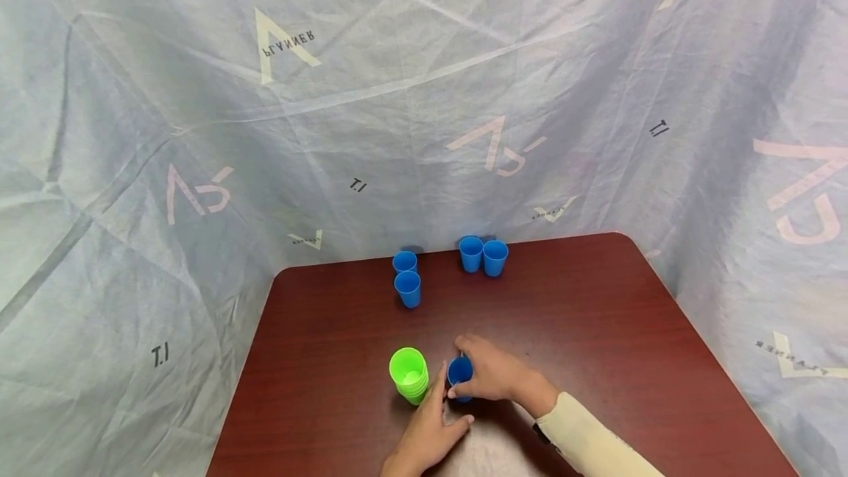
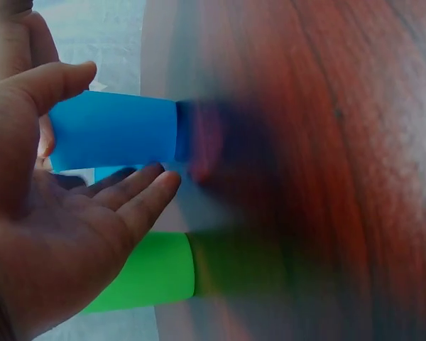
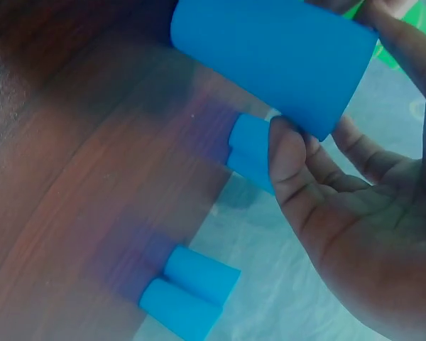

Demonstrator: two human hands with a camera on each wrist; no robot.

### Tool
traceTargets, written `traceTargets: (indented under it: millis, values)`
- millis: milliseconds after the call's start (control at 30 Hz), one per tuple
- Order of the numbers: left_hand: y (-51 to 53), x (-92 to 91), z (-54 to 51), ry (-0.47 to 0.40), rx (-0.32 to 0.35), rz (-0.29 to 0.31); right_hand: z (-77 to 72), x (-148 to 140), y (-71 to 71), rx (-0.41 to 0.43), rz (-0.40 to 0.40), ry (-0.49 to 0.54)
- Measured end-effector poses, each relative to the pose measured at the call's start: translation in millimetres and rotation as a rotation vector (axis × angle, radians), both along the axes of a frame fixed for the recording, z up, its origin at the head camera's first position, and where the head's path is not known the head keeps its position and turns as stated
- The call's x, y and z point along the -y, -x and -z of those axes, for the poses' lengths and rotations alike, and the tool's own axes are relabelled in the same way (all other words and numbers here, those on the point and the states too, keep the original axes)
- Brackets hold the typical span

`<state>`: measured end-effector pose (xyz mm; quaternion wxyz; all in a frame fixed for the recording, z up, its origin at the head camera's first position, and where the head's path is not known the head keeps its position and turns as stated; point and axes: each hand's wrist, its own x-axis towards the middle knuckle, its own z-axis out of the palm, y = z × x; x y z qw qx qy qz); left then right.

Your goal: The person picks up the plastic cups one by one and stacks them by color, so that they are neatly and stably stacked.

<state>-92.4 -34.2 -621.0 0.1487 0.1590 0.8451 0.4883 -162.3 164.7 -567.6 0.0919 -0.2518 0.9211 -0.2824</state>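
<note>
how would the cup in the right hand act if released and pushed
The blue cup would likely tip if pushed near its rim, since it narrows toward the base. Being hollow, it is probably light, and its smooth, undented side suggests fair stiffness.

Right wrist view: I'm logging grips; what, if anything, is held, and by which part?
The right hand holds a blue tapered plastic cup by its wall near the rim.
</note>
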Motion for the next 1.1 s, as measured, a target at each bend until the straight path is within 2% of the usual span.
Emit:
traceTargets:
  millis: [133,333,500,600,733,833,967,1100]
  values:
    - [2.4,-3.3,-0.2,0.003,0.043,-0.016,1.8,4.0,-2.9,-0.002,-0.002,0.02]
    - [6.2,-8.1,4.3,-0.024,-0.016,-0.054,0.9,5.6,-7.7,-0.041,0.017,0.027]
    - [8.7,-17.2,4.7,-0.064,-0.098,-0.113,1.9,6.4,-8.8,-0.044,0.021,0.057]
    - [9.7,-22.5,2.6,-0.042,-0.153,-0.163,3.7,7.0,-9.9,-0.063,0.02,0.062]
    - [11.7,-25.0,0.3,0.028,-0.164,-0.216,5.8,9.6,-10.7,-0.091,0.016,0.065]
    - [14.0,-26.1,0.3,0.066,-0.185,-0.228,6.1,10.3,-10.4,-0.099,0.018,0.072]
    - [16.1,-27.6,0.8,0.072,-0.213,-0.236,6.0,9.5,-9.2,-0.105,0.024,0.075]
    - [17.7,-29.0,1.9,0.102,-0.208,-0.217,7.2,6.3,-7.9,-0.067,0.03,0.047]
